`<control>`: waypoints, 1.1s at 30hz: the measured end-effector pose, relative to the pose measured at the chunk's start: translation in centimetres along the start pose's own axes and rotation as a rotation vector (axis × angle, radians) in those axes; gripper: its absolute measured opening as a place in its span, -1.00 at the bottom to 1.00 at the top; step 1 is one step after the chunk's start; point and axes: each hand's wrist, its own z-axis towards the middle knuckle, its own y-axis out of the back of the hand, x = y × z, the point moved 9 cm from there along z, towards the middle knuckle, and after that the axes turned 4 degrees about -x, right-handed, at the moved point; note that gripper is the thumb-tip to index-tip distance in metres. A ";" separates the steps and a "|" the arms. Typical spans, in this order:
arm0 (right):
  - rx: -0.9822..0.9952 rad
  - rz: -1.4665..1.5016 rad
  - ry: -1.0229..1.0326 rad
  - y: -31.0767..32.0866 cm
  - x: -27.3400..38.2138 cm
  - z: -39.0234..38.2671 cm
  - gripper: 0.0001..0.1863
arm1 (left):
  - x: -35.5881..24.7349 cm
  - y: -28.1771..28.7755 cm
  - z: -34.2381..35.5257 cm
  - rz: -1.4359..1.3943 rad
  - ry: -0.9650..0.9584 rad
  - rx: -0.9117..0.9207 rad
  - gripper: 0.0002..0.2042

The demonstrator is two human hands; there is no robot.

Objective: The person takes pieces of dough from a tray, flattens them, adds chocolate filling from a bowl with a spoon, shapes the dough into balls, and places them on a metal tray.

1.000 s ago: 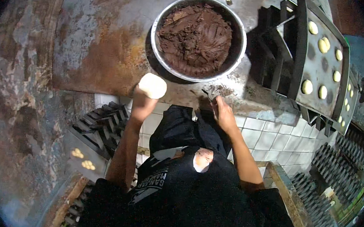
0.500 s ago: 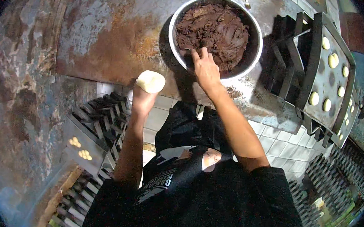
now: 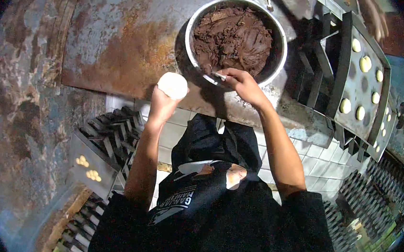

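The left hand [image 3: 164, 105] bears a pale round of dough [image 3: 172, 85], just beside the bowl's near left side; its fingers are mostly hidden, so I cannot tell how far that grip is closed. The right hand [image 3: 240, 84] has its grip clamped on a small tool [image 3: 220, 75] at the near rim of a metal bowl [image 3: 284, 49]. Dark brown filling [image 3: 236, 38] heaps inside; the bowl stands on the stained bench [image 3: 133, 33]. To the right, 1 metal tray [image 3: 353, 91] carries 6 pale dough pieces [image 3: 360, 113]. Another person's hand [image 3: 377, 22] shows beyond it.
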 end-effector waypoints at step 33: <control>-0.275 -0.164 0.387 5.2 13.9 -14.6 -0.35 | -13.1 -14.5 -5.5 0.284 -0.316 0.911 -0.61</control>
